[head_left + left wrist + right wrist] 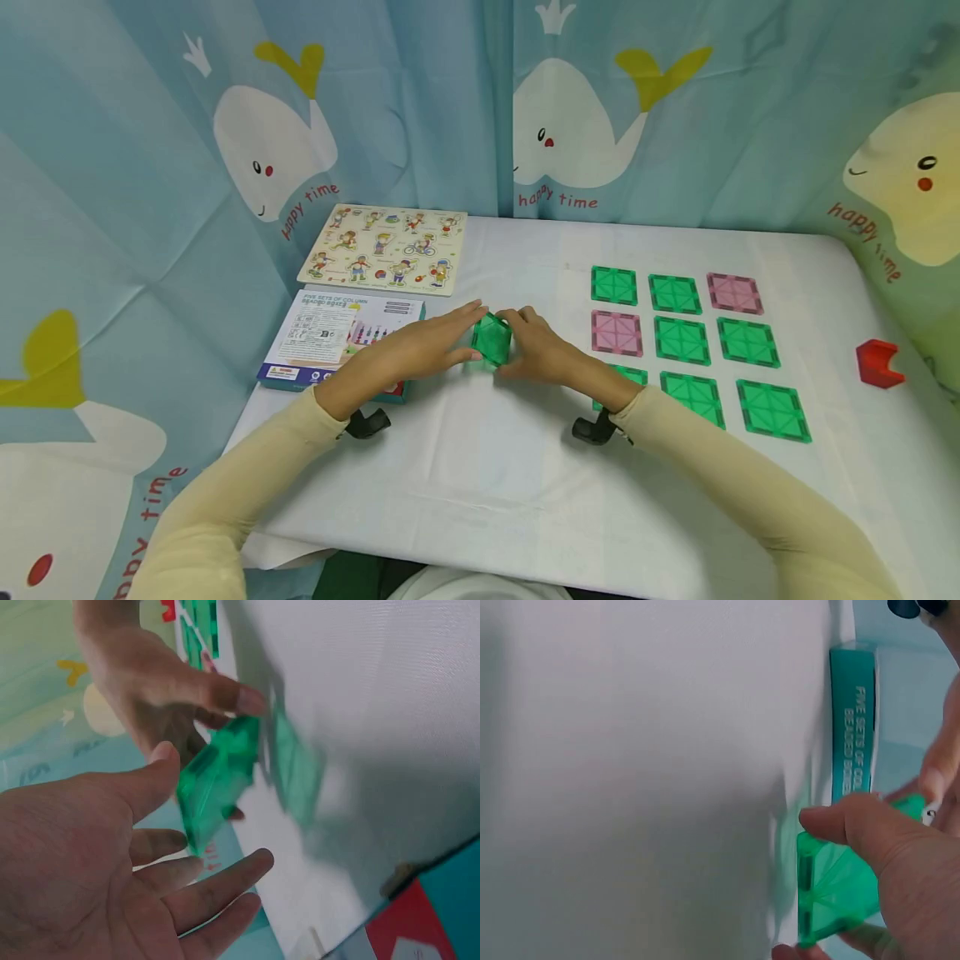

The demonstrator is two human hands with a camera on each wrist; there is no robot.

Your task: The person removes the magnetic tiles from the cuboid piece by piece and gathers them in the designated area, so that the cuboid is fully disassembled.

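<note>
A translucent green magnetic tile (492, 338) is held tilted just above the white table, between the two hands. My right hand (538, 348) grips it by its edges; in the right wrist view the thumb lies over the near side of the green tile (832, 889) and fingertips show below it. My left hand (420, 346) is at the tile's other side. In the left wrist view the left hand (97, 855) has its fingers spread and nearly straight, its thumb tip close by the tile (217, 784); whether they touch is hard to tell.
Green tiles (681, 340) and pink tiles (617, 332) lie in spaced rows on the right, partly under the right forearm. A boxed set (322, 333) and a wooden picture puzzle (382, 250) lie at left. A red notched block (879, 364) sits far right.
</note>
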